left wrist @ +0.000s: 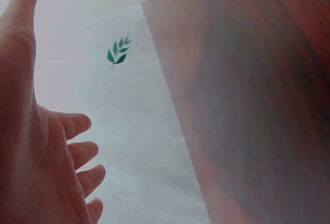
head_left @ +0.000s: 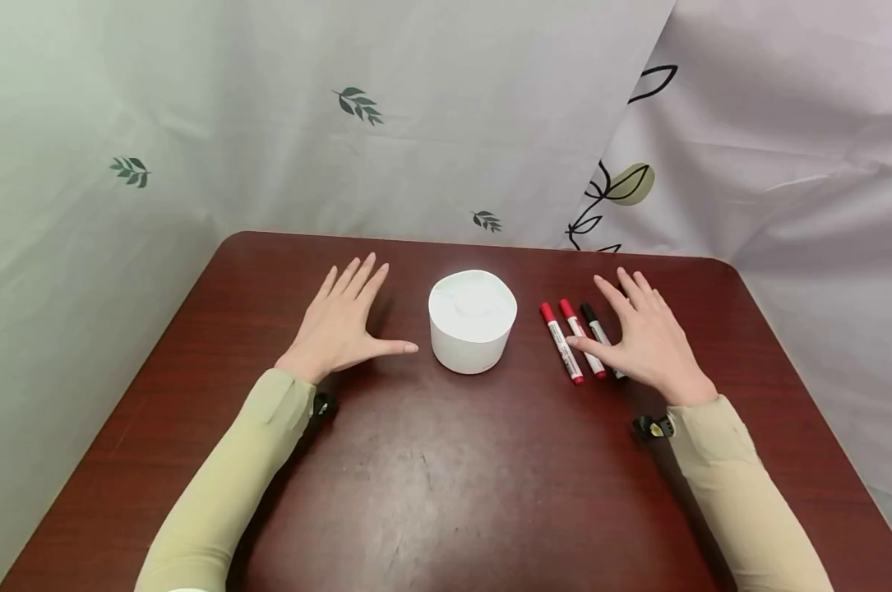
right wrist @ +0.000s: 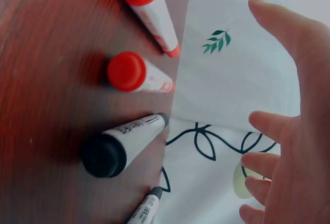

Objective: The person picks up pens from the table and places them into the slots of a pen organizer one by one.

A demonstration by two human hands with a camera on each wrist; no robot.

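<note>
A white rounded container (head_left: 472, 349) stands upright near the middle of the table; glare hides whether its top is covered. To its left, my left hand (head_left: 338, 321) hovers with fingers spread and holds nothing. My right hand (head_left: 649, 341) is spread above the markers on the right, likewise holding nothing. Two red-capped markers (head_left: 564, 345) (right wrist: 154, 20) lie side by side, with a black-capped marker (right wrist: 134, 139) beside them. Another black-capped marker (right wrist: 144, 211) shows at the bottom of the right wrist view; in the head view my right hand mostly covers it.
The dark reddish-brown table (head_left: 431, 485) has rounded far corners. White cloth (head_left: 431, 123) with leaf prints hangs behind it and along both sides. A black strap with a small device (head_left: 653, 427) is on my right wrist, and a similar one (head_left: 324, 404) on the left.
</note>
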